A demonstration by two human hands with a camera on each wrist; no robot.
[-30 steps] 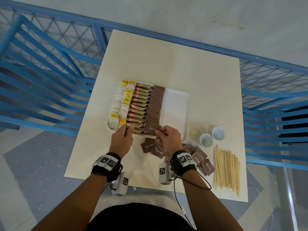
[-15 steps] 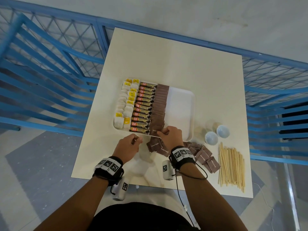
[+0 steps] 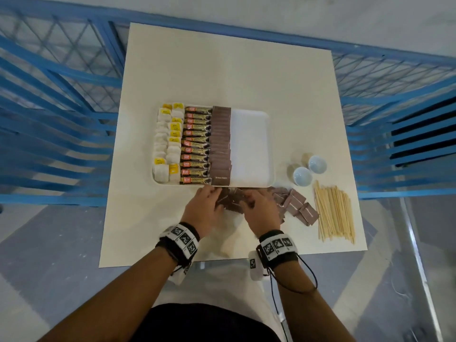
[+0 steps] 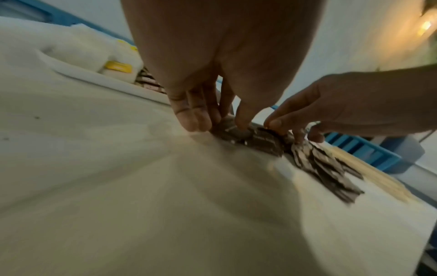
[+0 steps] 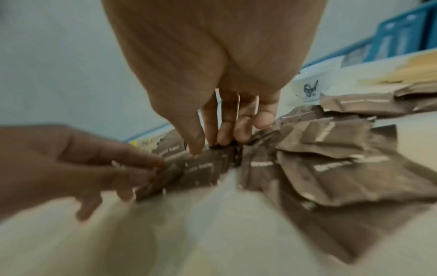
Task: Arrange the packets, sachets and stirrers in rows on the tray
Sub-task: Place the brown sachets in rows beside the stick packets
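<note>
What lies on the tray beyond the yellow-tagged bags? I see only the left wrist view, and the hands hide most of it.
Observer: Beside them is a row of granule sticks, then a row of brown sachets.
Operator: Is there still free room?
Observer: Yes, the right part of the tray is bare.
Operator: Where are the stirrers?
Observer: The stirrers lie in a pile on the table, right of the loose sachets, not yet on the tray.
</note>
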